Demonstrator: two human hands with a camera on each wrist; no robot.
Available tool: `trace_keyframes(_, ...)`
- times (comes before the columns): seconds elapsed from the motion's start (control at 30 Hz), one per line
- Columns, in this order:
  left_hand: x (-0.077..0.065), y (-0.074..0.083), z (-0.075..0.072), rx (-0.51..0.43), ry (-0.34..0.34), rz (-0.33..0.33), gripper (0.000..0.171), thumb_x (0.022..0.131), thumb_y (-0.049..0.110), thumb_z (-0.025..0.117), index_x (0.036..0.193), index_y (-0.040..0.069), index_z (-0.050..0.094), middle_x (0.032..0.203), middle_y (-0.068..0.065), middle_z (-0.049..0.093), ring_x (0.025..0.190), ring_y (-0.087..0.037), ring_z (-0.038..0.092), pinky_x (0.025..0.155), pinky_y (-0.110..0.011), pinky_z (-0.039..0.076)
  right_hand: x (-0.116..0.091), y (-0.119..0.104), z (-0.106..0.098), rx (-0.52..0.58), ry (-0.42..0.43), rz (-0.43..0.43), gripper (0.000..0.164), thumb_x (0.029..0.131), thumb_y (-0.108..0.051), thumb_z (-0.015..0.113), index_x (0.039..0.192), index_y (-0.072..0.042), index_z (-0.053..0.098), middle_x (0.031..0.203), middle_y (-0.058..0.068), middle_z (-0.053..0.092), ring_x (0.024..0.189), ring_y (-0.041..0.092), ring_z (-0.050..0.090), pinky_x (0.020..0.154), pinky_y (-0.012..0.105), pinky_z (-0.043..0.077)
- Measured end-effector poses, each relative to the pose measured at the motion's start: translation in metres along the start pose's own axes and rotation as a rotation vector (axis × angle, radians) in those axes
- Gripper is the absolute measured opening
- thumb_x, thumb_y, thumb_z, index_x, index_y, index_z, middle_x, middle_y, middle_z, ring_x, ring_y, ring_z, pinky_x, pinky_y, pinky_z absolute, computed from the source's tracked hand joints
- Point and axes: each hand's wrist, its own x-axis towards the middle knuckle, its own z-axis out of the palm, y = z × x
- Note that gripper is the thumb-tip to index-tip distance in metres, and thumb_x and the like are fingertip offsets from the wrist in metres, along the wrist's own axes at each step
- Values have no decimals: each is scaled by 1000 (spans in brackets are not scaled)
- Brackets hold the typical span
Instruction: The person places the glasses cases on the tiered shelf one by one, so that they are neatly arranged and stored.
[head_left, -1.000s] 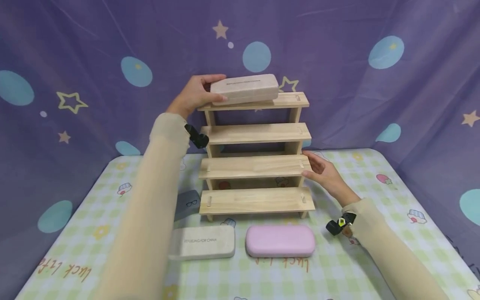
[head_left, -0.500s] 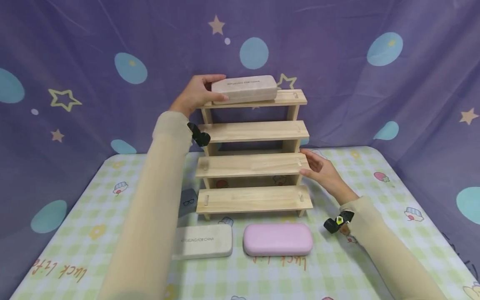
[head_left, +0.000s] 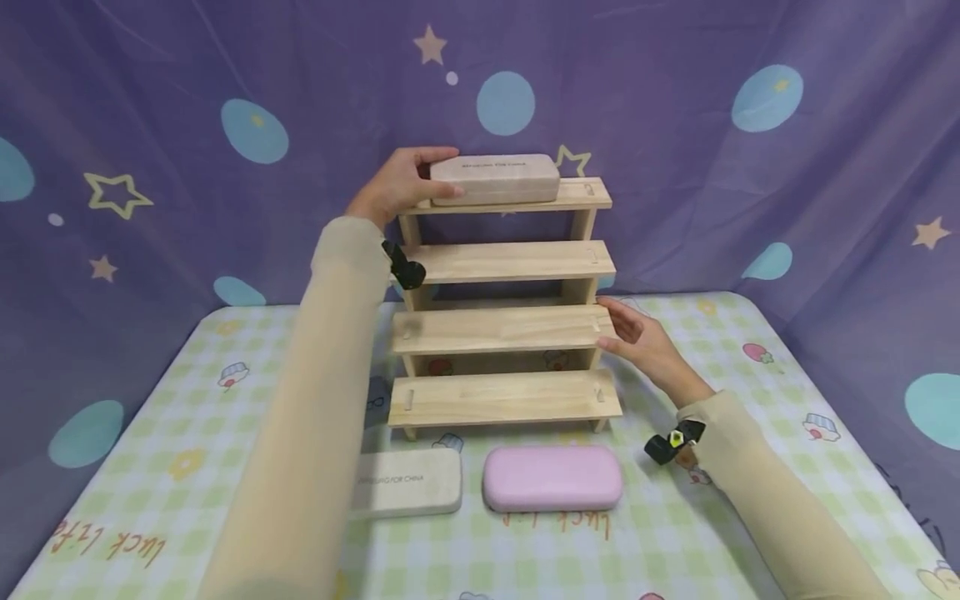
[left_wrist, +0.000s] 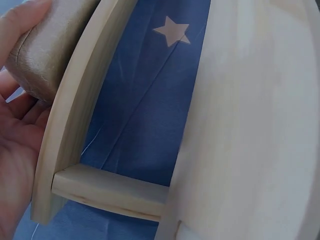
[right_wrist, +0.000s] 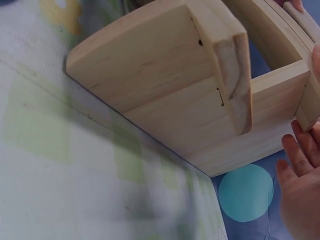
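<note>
In the head view, a pale beige glasses case (head_left: 497,180) with small lettering sits lengthwise along the top board of a four-tier wooden display rack (head_left: 502,329). My left hand (head_left: 401,182) grips the case's left end, thumb at the front and fingers behind. The left wrist view has the same case (left_wrist: 47,52) at its upper left, close against the top board. At the rack's right side, my right hand (head_left: 648,346) holds the end of the second board from the bottom, thumb in front and fingers behind it.
A pink glasses case (head_left: 553,478) and a whitish lettered case (head_left: 412,482) lie before the rack on the checked tablecloth (head_left: 720,533). A dark grey-blue case (head_left: 377,400) is partly hidden by the left sleeve. A purple curtain (head_left: 660,192) hangs behind.
The case on the top board has turned from a slight tilt to nearly parallel with the board, its right end shifting right. The left hand moved with it; the right hand keeps its hold.
</note>
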Motion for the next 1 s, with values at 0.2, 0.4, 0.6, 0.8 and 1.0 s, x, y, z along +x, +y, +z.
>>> trace_keyframes(0.2, 1, 0, 3, -9, -3, 2, 71, 78, 9, 76, 142, 12, 44, 134, -11, 53, 107, -14, 53, 85, -21, 44, -3, 0, -2, -22, -6, 17, 64, 89, -6, 63, 145, -2, 33, 143, 22, 39, 130, 19, 41, 104, 17, 30)
trace_keyframes(0.4, 1, 1, 4, -35, 6, -4, 72, 78, 8, 77, 142, 12, 45, 136, -10, 52, 109, -14, 52, 89, -23, 43, -2, -1, -6, -47, -13, 16, 64, 89, -6, 63, 145, -1, 33, 144, 22, 39, 134, 28, 35, 107, 19, 27)
trace_keyframes(0.6, 0, -1, 6, -46, -7, 0, 74, 78, 5, 75, 143, 12, 41, 142, -8, 46, 117, -16, 49, 95, -27, 42, -3, -1, -6, -54, -6, 19, 65, 89, -6, 64, 145, 1, 33, 144, 22, 38, 134, 28, 35, 108, 21, 27)
trace_keyframes(0.8, -1, -3, 6, -61, -5, 23, 75, 78, 6, 76, 144, 11, 40, 145, -6, 43, 124, -15, 46, 99, -27, 40, -4, -2, -5, -42, 2, 34, 65, 89, -6, 64, 145, 0, 31, 145, 22, 36, 135, 30, 32, 107, 19, 27)
trace_keyframes(1.0, -7, -7, -3, -106, 12, 33, 76, 78, 10, 77, 144, 12, 40, 149, -1, 38, 136, -12, 34, 107, -25, 30, -3, -1, -7, -49, -1, 45, 65, 90, -7, 63, 146, -2, 31, 146, 20, 36, 136, 30, 32, 111, 30, 24)
